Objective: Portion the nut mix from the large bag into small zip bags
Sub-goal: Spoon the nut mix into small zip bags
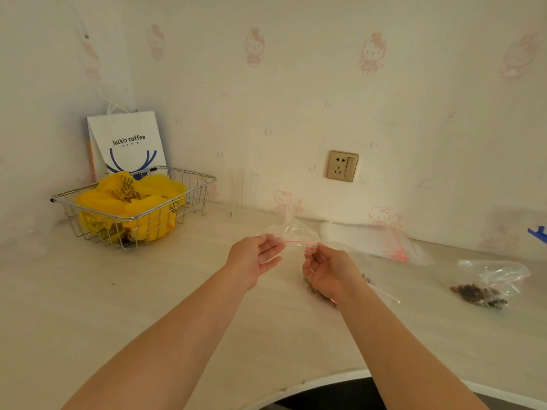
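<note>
Both hands pinch the empty zip bag [291, 232]: left hand [256, 255], right hand [327, 272]. Its red seal runs sideways between them; nuts [312, 287] sit under your right wrist.

Light was soft, warm and even, with no single source showing. Shadows were faint: a pale one under the wire basket [133, 208] and slight shading beneath the forearms on the worktop [88, 291]. No hard glare; only small glints on the clear plastic bags [494, 273]. The wide lens bowed the wall and worktop edge. Detail was soft throughout, smeared toward the corners, wallpaper prints washed out.
</note>
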